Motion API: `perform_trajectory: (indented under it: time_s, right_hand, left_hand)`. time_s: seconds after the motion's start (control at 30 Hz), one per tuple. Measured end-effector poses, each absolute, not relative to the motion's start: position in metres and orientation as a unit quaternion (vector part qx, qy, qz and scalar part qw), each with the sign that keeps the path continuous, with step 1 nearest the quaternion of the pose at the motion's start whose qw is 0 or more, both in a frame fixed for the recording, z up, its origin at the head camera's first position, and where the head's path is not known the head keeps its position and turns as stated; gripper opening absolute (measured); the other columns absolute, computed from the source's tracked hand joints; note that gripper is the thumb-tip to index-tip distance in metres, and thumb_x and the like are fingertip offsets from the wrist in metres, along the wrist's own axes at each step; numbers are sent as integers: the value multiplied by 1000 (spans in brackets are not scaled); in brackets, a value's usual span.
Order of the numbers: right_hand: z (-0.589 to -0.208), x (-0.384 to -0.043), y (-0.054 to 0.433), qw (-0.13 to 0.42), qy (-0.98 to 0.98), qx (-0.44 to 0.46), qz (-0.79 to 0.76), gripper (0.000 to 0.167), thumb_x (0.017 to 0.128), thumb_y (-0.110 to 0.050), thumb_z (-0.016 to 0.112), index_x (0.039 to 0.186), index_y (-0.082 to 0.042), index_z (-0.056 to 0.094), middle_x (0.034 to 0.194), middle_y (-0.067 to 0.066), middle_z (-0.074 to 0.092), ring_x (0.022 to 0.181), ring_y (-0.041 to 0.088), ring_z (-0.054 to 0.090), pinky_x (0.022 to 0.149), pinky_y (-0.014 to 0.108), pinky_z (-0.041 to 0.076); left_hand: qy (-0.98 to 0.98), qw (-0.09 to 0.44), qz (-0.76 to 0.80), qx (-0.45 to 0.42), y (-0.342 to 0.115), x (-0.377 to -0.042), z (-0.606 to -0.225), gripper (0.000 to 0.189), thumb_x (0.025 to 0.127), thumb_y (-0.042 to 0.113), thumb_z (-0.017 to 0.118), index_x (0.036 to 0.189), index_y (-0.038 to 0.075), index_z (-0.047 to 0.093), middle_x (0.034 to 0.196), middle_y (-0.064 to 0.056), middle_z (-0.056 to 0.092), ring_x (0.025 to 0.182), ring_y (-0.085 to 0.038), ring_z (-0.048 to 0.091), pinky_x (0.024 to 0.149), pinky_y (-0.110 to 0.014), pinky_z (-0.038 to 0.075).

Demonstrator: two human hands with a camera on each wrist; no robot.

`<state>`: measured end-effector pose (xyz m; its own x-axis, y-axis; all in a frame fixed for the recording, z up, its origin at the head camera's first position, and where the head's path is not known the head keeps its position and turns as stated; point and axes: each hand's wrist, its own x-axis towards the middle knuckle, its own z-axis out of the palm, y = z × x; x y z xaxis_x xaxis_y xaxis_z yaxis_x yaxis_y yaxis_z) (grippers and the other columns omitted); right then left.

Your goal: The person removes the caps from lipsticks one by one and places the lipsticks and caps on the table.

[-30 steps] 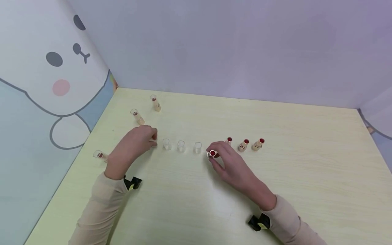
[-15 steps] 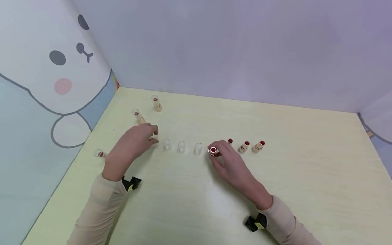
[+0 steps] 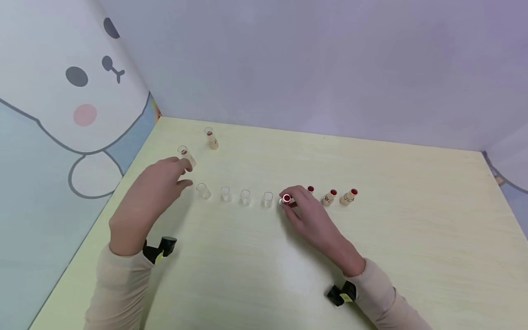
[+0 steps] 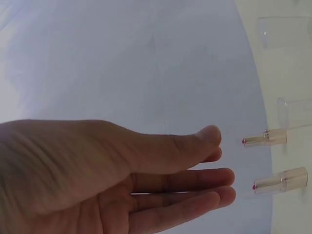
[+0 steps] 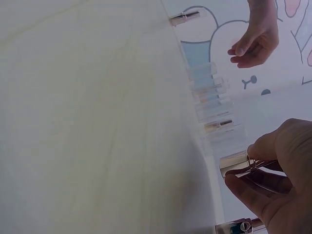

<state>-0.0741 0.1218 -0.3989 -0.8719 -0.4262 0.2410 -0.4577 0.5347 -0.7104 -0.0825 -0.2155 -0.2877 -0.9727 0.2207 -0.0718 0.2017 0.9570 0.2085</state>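
My left hand point(image 3: 150, 201) hovers over the left of the table with thumb and fingers extended and apart, holding nothing; the left wrist view shows the same hand point(image 4: 146, 170). Close beyond its fingertips stands a lipstick in a clear cap point(image 3: 187, 158), with another capped lipstick point(image 3: 212, 140) farther back. A row of clear caps point(image 3: 245, 198) runs between my hands. My right hand point(image 3: 315, 224) pinches an uncapped red lipstick point(image 3: 286, 199) upright at the row's right end, between thumb and fingers. In the right wrist view its gold base point(image 5: 234, 163) appears at or near the tabletop.
Right of my right hand stand uncapped red lipsticks point(image 3: 348, 197), one partly behind the hand. Another capped lipstick point(image 5: 185, 17) shows in the right wrist view. The pale wooden table point(image 3: 412, 229) meets a plain wall point(image 3: 309, 68) at the back and a cartoon-printed wall point(image 3: 41, 160) at the left.
My left hand has moved left, uncovering the leftmost clear cap of the row and hiding a capped lipstick at the table's left. My right hand stays almost in place with its lipstick.
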Motion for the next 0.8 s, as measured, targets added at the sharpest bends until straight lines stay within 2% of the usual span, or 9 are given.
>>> perform_trajectory:
  time_s: [0.17,0.27,0.37,0.47,0.67,0.73,0.8]
  right_hand:
    - [-399,-76,118,5,-888,238,393,18,101,-5,66,119,-7,63,115,6,66,101,18,73,87,31,63]
    - [-401,-77,117,-2,-894,234,381,19,101,-5,66,119,-7,63,116,6,66,102,19,72,88,34,62]
    - [-401,-78,117,-12,-897,229,377,20,101,-6,66,122,-5,63,117,7,66,103,19,72,89,36,62]
    - [-402,-78,117,-21,-901,222,372,22,102,-7,66,124,-5,63,118,8,66,104,20,71,90,37,61]
    - [-404,-80,117,-27,-905,219,363,24,103,-7,64,127,-5,61,118,9,66,105,21,68,92,39,60]
    - [-405,-81,116,-28,-905,219,363,25,103,-8,64,128,-5,61,119,9,66,106,21,68,93,39,60]
    - [-405,-81,116,-27,-905,219,364,25,103,-8,64,128,-4,61,119,10,67,106,21,68,93,39,59]
  left_hand:
    - [991,69,99,59,-233,-73,-280,38,94,11,75,128,-4,63,117,-26,67,104,-44,63,87,-57,53]
    - [989,112,91,22,-243,-69,-278,49,94,16,74,135,-6,57,128,-32,61,116,-53,55,90,-64,51]
    - [982,167,83,-11,-252,-68,-277,59,93,21,75,139,-9,51,131,-37,54,118,-59,49,86,-67,51]
    - [975,206,78,-26,-258,-72,-279,63,91,22,76,137,-11,50,128,-39,53,112,-57,52,83,-66,51]
    - [962,260,64,-56,-265,-79,-283,60,90,23,74,134,-11,51,130,-36,56,110,-50,58,86,-65,52]
    - [958,269,62,-73,-268,-79,-284,52,91,24,74,125,-9,54,119,-31,61,102,-46,60,82,-62,52]
    - [955,277,62,-89,-269,-78,-285,39,91,25,73,110,-5,58,100,-23,63,91,-40,59,76,-55,50]
